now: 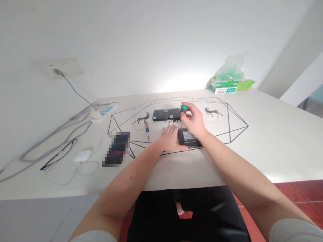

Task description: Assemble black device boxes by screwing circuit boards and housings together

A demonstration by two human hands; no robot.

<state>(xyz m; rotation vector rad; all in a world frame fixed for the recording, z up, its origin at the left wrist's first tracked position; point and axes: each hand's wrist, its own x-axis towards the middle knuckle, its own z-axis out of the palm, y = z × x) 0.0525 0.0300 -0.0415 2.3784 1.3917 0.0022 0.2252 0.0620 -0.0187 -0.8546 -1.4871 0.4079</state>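
A black rectangular device (pixel 180 138) with a white label lies in front of me, partly covered by my right hand and wrist. My left hand (pixel 171 139) rests at its left side, fingers stretched out on the table and thumb along the near edge. In my right hand (pixel 195 119), closed above the device, is a screwdriver (pixel 184 109) with a green-and-black handle. Its thin shaft points down at the device's far left corner; the tip's exact contact is too small to tell. Behind my hands sit two flat black boxes (pixel 160 115), side by side.
Left of my hand lies a second screwdriver (pixel 147 129) with a red-and-blue handle. Further left are a blurred-out dark object (pixel 117 149), glasses (pixel 59 154), a white charger (pixel 82 155) and a power strip (pixel 104 113) with cables. Green-and-white boxes (pixel 224 85) stand at back right.
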